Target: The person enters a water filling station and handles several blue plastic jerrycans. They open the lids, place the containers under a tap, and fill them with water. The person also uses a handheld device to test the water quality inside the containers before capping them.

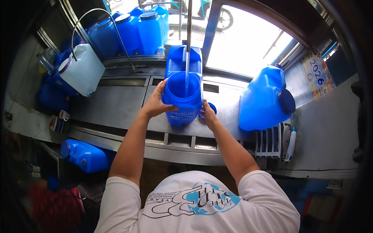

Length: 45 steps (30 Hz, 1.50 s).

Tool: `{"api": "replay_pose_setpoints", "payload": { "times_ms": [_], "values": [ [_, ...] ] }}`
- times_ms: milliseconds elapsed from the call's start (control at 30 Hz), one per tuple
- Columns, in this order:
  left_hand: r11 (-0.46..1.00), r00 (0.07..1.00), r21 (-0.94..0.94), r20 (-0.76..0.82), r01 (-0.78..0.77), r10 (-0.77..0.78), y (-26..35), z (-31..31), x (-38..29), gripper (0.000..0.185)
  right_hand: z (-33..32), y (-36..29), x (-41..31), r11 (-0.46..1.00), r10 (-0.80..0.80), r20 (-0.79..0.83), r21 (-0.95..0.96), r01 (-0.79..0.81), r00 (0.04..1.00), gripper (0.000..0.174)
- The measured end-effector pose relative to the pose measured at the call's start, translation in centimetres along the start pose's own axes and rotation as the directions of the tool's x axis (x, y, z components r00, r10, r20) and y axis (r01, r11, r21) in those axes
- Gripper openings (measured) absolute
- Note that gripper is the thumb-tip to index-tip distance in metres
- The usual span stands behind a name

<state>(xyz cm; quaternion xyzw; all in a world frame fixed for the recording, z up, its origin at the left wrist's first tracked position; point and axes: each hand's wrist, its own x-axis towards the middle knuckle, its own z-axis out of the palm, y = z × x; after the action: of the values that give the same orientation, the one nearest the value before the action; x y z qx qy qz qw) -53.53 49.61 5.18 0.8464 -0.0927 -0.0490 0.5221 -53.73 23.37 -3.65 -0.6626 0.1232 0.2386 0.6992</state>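
Note:
A blue plastic water jug [183, 103] stands on the steel counter in front of me, its wide mouth uncapped. My left hand [157, 102] grips its left side, thumb across the front. At the jug's lower right side is my right hand [208, 114], its fingertips by the wall. A round blue screw cap [213, 108] shows around and behind that hand; whether the fingers hold it or the jug is unclear. From above, a metal pipe [189, 29] points down at the mouth, and a clear column [187, 70], water or tubing, runs from it into the jug.
Behind is another blue jug [172, 58]. A capped blue jug [262, 99] stands right, beside a white rack [268, 142]. On the left, a curved metal spout [96, 10] arches over a pale jug [83, 70]. Slots line the steel counter's [116, 102] front edge.

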Motion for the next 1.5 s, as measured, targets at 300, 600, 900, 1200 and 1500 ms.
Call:
{"api": "replay_pose_setpoints", "payload": {
  "times_ms": [300,600,900,1200,1500],
  "values": [
    [0.986,0.979,-0.016,-0.112,0.167,-0.168,-3.9,1.1,-4.5,0.096,-6.2,6.0,-7.0,0.962,-0.087,-0.017,-0.263,0.08,0.996,0.056],
    [0.917,0.665,0.214,0.635,0.337,-0.393,-2.8,17.7,-10.7,0.076,-30.7,5.6,-13.6,0.822,-0.513,-0.784,-0.332,0.462,0.349,0.041],
    [0.943,0.957,-0.253,0.134,-0.218,0.257,17.7,34.7,15.0,0.08,-38.2,-0.3,-9.0,0.897,-0.116,-0.612,0.274,0.348,0.782,0.079],
    [0.905,0.981,-0.426,0.177,0.004,0.079,17.8,39.3,22.4,0.096,-36.6,-0.4,-9.6,0.813,-0.207,-0.48,0.4,0.423,0.852,0.088],
    [0.697,0.931,-0.666,0.364,0.266,-0.008,17.2,36.8,22.8,0.102,-33.0,2.3,-10.5,0.913,-0.154,-0.448,0.278,0.3,0.881,0.091]
  ]
}}
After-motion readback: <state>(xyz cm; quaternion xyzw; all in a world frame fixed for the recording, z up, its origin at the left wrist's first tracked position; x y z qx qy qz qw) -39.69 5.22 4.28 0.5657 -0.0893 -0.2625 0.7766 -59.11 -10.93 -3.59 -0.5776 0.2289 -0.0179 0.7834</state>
